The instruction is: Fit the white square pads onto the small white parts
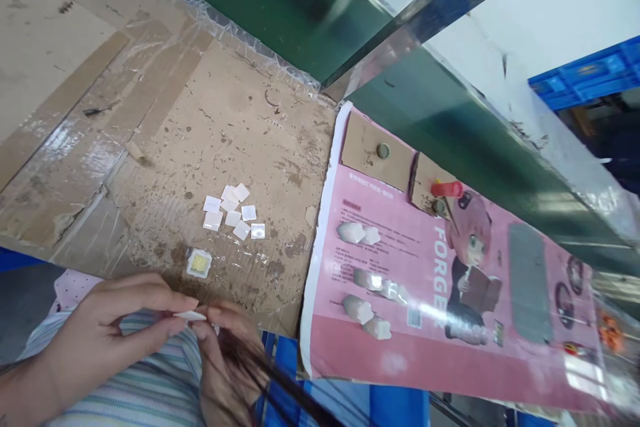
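Note:
Between my two hands, over my lap at the table's front edge, is a small thin white square piece (190,315). My left hand (130,313) pinches its left side between thumb and fingers. The fingertips of my right hand (227,337) close on its right side; dark strands of hair partly cover that hand. Just beyond them on the cardboard lies a white square with a yellow, grainy-looking middle (199,263). Farther off lie several loose white squares (233,217), some overlapping.
On the right, a pink printed sheet (370,360) bears several whitish translucent pieces (357,307), two cardboard pads (367,147), a bottle cap (383,151) and a red cylindrical item (447,189). Worn brown cardboard (240,120) covers the table. A green panel (260,0) borders the back.

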### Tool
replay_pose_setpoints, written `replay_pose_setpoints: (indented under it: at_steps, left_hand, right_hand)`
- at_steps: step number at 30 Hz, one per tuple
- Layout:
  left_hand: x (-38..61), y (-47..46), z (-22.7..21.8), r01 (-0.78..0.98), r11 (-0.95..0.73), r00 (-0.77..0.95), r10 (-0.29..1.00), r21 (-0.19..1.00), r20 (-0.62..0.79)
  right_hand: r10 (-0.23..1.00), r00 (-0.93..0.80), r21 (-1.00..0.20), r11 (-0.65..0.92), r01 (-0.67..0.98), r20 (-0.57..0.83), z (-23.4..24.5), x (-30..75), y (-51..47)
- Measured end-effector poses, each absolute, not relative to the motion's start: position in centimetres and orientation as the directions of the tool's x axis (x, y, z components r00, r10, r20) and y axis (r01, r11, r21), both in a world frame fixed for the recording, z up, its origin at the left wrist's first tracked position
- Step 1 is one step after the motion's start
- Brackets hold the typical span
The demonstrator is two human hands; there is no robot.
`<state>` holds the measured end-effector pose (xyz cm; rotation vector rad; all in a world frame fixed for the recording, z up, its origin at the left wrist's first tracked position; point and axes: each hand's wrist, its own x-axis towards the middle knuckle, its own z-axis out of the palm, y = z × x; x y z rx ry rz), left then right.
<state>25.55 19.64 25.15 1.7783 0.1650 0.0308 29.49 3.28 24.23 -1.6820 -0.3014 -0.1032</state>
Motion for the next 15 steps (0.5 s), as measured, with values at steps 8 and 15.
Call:
replay_pose_setpoints:
  at_steps: [8,15]
  left_hand:
    - [25.2,19.9,25.4,0.386,-0.063,0.922,0.064,0.921,-0.382]
    - [25.1,18.7,25.1,0.544,0.386,0.768,0.129,0.745,-0.627]
  right_hand:
    - [0.191,0.967,-0.963,-0.174,0.205,0.171,25.2,30.3,2.8]
    - [0.131,0.891,-0.852,-0.262,0.454,0.435,24.5,29.4,3.2]
